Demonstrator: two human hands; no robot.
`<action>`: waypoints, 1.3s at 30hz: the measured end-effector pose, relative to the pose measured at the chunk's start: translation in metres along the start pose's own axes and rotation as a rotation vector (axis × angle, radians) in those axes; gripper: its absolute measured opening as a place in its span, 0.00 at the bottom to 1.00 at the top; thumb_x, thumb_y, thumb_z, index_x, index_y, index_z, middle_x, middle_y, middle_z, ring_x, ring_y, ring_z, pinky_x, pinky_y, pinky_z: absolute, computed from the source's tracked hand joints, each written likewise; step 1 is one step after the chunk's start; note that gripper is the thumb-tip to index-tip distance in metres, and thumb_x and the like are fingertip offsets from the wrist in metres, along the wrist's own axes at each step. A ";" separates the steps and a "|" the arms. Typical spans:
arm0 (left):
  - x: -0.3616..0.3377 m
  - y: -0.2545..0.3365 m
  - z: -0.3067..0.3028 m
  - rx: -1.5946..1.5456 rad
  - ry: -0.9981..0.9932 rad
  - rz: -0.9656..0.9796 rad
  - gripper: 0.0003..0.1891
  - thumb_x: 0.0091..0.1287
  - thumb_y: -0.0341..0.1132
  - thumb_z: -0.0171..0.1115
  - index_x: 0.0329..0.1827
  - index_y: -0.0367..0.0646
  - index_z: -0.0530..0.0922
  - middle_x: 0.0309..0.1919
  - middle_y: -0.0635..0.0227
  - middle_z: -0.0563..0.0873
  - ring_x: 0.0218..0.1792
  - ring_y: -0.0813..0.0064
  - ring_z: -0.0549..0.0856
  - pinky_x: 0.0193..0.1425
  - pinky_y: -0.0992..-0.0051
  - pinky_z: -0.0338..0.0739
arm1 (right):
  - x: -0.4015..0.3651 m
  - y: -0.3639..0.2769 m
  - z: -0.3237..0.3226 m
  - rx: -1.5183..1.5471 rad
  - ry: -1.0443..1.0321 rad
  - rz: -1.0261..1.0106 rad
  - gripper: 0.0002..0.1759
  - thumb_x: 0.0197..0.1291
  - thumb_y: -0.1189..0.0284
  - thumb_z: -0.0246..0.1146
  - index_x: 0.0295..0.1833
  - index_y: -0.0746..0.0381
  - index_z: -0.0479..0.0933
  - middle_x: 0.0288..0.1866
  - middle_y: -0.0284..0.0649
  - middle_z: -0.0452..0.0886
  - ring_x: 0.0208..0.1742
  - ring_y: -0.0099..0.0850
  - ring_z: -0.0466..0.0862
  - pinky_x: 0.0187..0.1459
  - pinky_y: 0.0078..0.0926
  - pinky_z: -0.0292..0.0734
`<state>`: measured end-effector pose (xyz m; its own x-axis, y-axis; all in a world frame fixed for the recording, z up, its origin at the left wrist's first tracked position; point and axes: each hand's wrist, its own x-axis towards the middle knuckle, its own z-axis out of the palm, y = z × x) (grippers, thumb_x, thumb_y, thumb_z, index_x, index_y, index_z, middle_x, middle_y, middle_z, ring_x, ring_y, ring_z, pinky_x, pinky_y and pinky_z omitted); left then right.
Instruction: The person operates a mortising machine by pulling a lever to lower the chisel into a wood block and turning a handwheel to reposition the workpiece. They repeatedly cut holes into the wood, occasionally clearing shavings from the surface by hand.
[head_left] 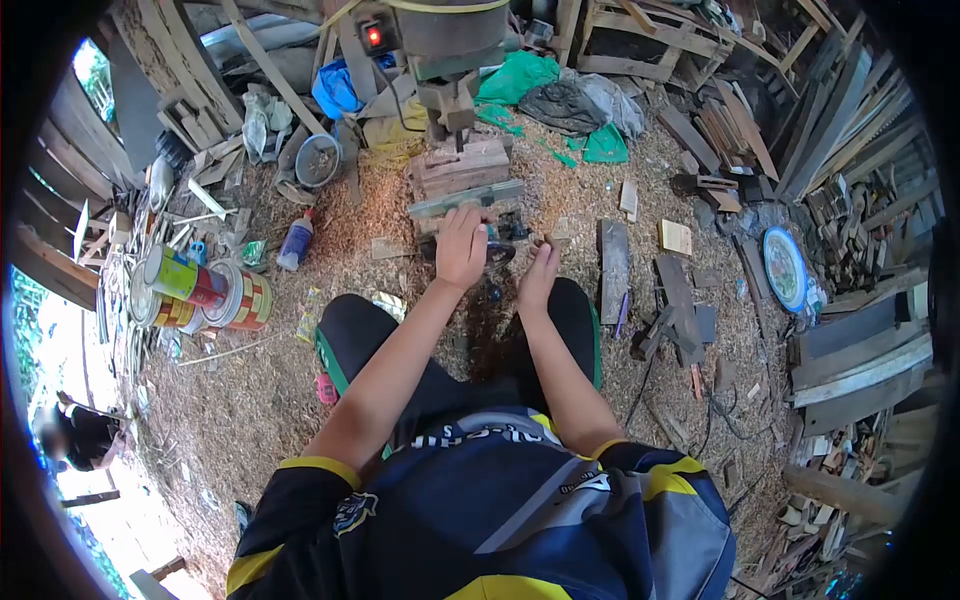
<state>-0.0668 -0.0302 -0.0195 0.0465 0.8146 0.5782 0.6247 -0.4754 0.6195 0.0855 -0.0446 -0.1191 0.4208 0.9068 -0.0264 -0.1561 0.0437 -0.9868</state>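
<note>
My left hand (pixel 462 246) lies with its fingers stretched forward over the front of a metal vise (pixel 480 197). A reddish wood block (pixel 460 168) sits at the vise, right under the bit (pixel 459 138) of a drilling machine (pixel 445 40). Close below the fingers is a dark handwheel (pixel 497 254). My right hand (pixel 539 276) is to the right of that wheel, fingers curled at a small brownish handle (pixel 549 241). How firmly it grips cannot be made out. On the machine a switch (pixel 374 36) glows red.
Wood shavings (pixel 400 220) cover the ground. Boards (pixel 613 270) lie to the right, near a blue-rimmed plate (pixel 785 269) and a cable (pixel 712 410). Stacked buckets (pixel 240 297) and a bottle (pixel 296 240) stand left. A person (pixel 80 432) is at the far left edge.
</note>
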 end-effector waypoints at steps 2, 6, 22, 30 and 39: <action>0.005 0.008 0.012 -0.243 0.060 -0.337 0.14 0.79 0.40 0.50 0.47 0.38 0.79 0.45 0.53 0.83 0.49 0.56 0.80 0.58 0.62 0.72 | 0.014 -0.008 -0.019 0.060 -0.028 0.019 0.24 0.86 0.61 0.48 0.70 0.69 0.73 0.60 0.48 0.82 0.61 0.36 0.82 0.66 0.34 0.74; -0.001 -0.012 0.046 -0.589 0.505 -0.779 0.17 0.83 0.42 0.51 0.52 0.36 0.79 0.47 0.52 0.86 0.49 0.66 0.83 0.58 0.68 0.75 | 0.044 -0.050 -0.012 0.001 0.042 -0.018 0.21 0.85 0.63 0.48 0.54 0.69 0.80 0.47 0.44 0.87 0.48 0.31 0.85 0.57 0.31 0.76; 0.070 0.035 0.042 0.502 0.122 -0.592 0.07 0.64 0.32 0.65 0.29 0.44 0.75 0.22 0.58 0.78 0.28 0.49 0.80 0.38 0.51 0.74 | 0.270 -0.324 0.173 -0.009 -0.565 -0.418 0.15 0.79 0.75 0.51 0.62 0.69 0.78 0.60 0.48 0.80 0.59 0.36 0.81 0.63 0.33 0.75; 0.061 0.033 0.047 0.634 0.050 -0.827 0.12 0.64 0.45 0.68 0.29 0.47 0.83 0.23 0.58 0.86 0.28 0.48 0.86 0.35 0.49 0.80 | 0.322 -0.354 0.266 -0.106 -0.743 -0.430 0.29 0.76 0.74 0.54 0.79 0.72 0.62 0.70 0.59 0.72 0.71 0.55 0.73 0.75 0.46 0.65; 0.068 0.035 0.046 0.606 -0.062 -0.904 0.11 0.64 0.46 0.66 0.38 0.50 0.86 0.29 0.56 0.88 0.35 0.49 0.88 0.44 0.48 0.80 | 0.327 -0.361 0.280 -0.115 -0.641 -0.421 0.25 0.81 0.71 0.53 0.77 0.71 0.66 0.64 0.51 0.79 0.60 0.38 0.81 0.65 0.34 0.75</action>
<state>-0.0058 0.0235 0.0173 -0.5941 0.8044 0.0020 0.7277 0.5364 0.4276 0.0287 0.3532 0.2734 -0.1804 0.8904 0.4180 0.0110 0.4268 -0.9043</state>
